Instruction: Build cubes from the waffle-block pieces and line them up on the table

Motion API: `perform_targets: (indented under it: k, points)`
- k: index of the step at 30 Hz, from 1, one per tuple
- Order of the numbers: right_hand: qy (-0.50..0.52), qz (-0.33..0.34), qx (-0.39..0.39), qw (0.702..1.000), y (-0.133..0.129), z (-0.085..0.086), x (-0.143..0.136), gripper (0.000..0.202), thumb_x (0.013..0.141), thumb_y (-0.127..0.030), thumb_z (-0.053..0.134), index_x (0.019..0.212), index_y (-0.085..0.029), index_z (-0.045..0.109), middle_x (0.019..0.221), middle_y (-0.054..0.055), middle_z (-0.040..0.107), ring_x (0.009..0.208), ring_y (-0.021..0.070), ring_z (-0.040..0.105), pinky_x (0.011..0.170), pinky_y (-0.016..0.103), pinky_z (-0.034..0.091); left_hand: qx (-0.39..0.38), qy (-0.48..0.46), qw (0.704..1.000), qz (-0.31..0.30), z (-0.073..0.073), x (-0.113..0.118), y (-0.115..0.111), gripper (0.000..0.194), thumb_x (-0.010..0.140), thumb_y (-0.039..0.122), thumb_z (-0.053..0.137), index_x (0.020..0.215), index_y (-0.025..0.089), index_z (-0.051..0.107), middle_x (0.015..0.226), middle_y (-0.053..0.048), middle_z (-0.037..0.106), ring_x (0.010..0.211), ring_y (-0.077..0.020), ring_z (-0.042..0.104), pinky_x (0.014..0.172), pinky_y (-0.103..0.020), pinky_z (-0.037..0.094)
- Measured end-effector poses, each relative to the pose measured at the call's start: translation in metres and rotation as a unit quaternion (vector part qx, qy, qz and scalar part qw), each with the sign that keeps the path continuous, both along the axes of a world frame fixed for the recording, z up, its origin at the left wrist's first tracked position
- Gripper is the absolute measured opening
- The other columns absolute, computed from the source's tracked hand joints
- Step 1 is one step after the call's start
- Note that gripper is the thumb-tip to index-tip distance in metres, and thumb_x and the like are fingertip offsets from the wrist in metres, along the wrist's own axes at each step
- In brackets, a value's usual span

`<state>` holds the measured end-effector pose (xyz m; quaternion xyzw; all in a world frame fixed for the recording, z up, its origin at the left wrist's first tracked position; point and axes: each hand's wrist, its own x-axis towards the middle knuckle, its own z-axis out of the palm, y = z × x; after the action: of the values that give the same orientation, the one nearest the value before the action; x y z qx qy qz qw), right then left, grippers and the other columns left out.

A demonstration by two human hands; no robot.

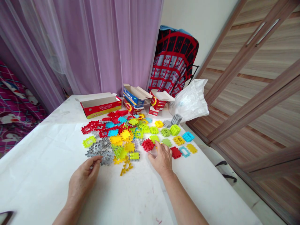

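Interlocking plastic building pieces lie heaped in the middle of the white table. My left hand [85, 173] is at the heap's near left, thumb and fingertips pinched at the edge of a grey window-shaped piece [107, 158]. My right hand [162, 157] rests low over the table, thumb and forefinger apart. A red assembled block [148, 145] sits just beyond its fingertips; what lies under the palm is hidden. Right of that hand are a flat red piece [176, 152], a light blue frame piece [185, 152] and a yellow piece [192, 148].
Behind the heap stand a long red open box [102, 107], a blue box [133, 96] and a smaller red box [159, 101]. A white plastic bag [191, 101] lies at the table's far right edge. Several green blocks [175, 129] stand in rows.
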<state>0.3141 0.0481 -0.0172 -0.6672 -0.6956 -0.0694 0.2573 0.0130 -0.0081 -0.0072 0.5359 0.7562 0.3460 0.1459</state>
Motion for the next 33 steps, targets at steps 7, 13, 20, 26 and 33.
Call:
perform_targets:
  k: [7,13,20,26,33]
  points:
    - [-0.014,0.004,-0.001,1.0,-0.001,0.002,-0.001,0.054,0.075,-0.034,0.067,0.125,-0.017,0.057,0.112,0.011,0.068,0.113,0.0289,0.051,0.093,0.04,0.031,0.003,0.015,1.0,-0.003,-0.002,-0.001,0.001,0.033,0.078,0.043,0.047,0.091,0.028,0.073,0.083,0.002,0.079,0.073,-0.0168,0.072,0.061,-0.02,0.052]
    - [-0.019,0.006,0.0,1.0,0.001,0.001,-0.001,0.052,0.075,-0.034,0.066,0.124,-0.017,0.057,0.111,0.013,0.069,0.112,0.0294,0.052,0.093,0.041,0.032,-0.004,0.017,1.0,-0.009,0.002,0.0,0.001,0.034,0.077,0.043,0.045,0.09,0.028,0.073,0.082,0.002,0.078,0.073,-0.0173,0.073,0.063,-0.021,0.052]
    - [-0.001,0.016,0.039,0.999,0.003,-0.001,0.004,0.05,0.075,-0.03,0.063,0.123,-0.017,0.056,0.111,0.011,0.069,0.112,0.0285,0.052,0.093,0.041,0.033,-0.006,0.017,1.0,-0.008,-0.001,-0.002,0.001,0.036,0.078,0.044,0.045,0.092,0.027,0.073,0.083,0.001,0.078,0.073,-0.0173,0.072,0.062,-0.022,0.052]
    - [0.02,-0.009,0.09,0.996,-0.001,0.006,0.026,0.045,0.078,-0.019,0.052,0.123,-0.018,0.054,0.105,0.007,0.07,0.106,0.0254,0.053,0.092,0.038,0.034,0.0,0.016,1.0,-0.004,0.0,0.0,0.001,0.033,0.077,0.042,0.046,0.091,0.028,0.073,0.081,0.002,0.078,0.067,-0.0156,0.071,0.059,-0.02,0.051]
    - [0.016,-0.025,0.03,0.999,-0.003,0.007,0.026,0.041,0.079,-0.019,0.052,0.119,-0.019,0.057,0.107,0.008,0.068,0.108,0.026,0.052,0.092,0.037,0.033,-0.013,0.019,1.0,-0.005,0.003,0.001,0.001,0.033,0.078,0.043,0.047,0.091,0.028,0.073,0.081,0.002,0.078,0.069,-0.0167,0.072,0.059,-0.02,0.051]
